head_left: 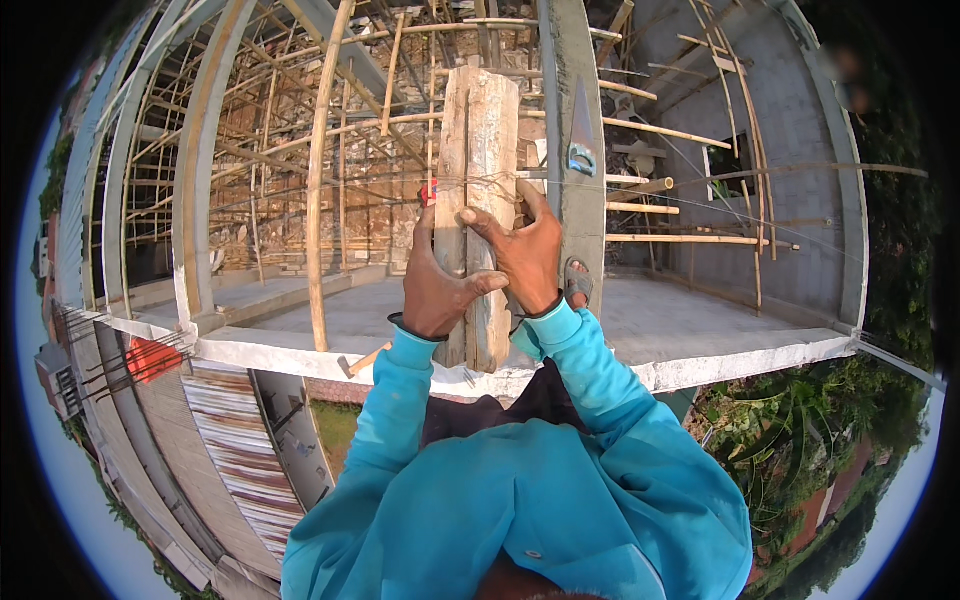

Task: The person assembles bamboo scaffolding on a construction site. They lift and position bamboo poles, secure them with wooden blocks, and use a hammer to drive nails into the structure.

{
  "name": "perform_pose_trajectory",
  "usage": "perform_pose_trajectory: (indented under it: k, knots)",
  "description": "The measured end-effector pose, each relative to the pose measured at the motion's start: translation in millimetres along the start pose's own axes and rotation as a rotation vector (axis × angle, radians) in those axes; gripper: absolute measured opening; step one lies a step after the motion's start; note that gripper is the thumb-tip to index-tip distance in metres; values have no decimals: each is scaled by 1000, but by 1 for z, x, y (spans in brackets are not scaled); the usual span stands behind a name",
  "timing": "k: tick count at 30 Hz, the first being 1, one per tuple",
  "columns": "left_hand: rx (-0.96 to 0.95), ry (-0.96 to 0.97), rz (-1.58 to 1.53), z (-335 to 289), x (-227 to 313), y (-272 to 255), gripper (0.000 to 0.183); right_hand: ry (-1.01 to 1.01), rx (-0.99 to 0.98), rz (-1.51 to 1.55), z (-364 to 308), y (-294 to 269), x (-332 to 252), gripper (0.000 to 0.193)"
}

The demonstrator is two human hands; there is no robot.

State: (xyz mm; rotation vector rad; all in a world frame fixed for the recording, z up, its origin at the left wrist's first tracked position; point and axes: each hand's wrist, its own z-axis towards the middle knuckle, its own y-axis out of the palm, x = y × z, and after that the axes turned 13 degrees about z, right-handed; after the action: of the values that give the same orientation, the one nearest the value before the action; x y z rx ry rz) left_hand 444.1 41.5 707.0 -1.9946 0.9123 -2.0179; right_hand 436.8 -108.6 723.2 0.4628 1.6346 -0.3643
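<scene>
Two weathered wooden boards [493, 130] run side by side, away from my body, their near ends close to my lap. My left hand [440, 285] grips their left side, its thumb stretched across the top. From the right, my right hand [522, 250] holds the other side, with its thumb resting on the upper face; the fingertips of both hands are partly hidden. Thin wire crosses the boards just beyond my hands. A small red object [428, 192], too small to make out, shows beside my left fingertips.
A handsaw [582, 150] with a blue handle lies on the concrete beam [583, 215] to the right, near a sandaled foot [578, 280]. A hammer [362, 362] rests by my left sleeve. Bamboo poles [318, 200] stand and cross all around, above a lower level.
</scene>
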Motion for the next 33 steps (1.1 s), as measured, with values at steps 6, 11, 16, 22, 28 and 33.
perform_pose_trajectory:
  k: [6, 11, 16, 22, 28, 33]
  knots:
    - [-120, -205, -556, 2, -22, -4, 80, -139, -150, 59, -36, -7, 5, 38]
    - [-159, -314, -815, -16, -37, -14, 76, 210, -328, 143, -10, -29, -23, 36]
    - [-227, -368, -988, -20, -61, -12, 78, -375, -346, -181, 8, -27, -14, 25]
    - [-278, -388, -1100, -28, -84, -10, 74, -425, -280, -341, 19, -26, -21, 13]
    - [-288, -463, -1216, -21, -58, -13, 70, -255, -395, -239, 54, -29, -12, 18]
    - [-276, -419, -1108, -17, -55, -12, 69, 360, -470, 125, 81, -38, -15, 37]
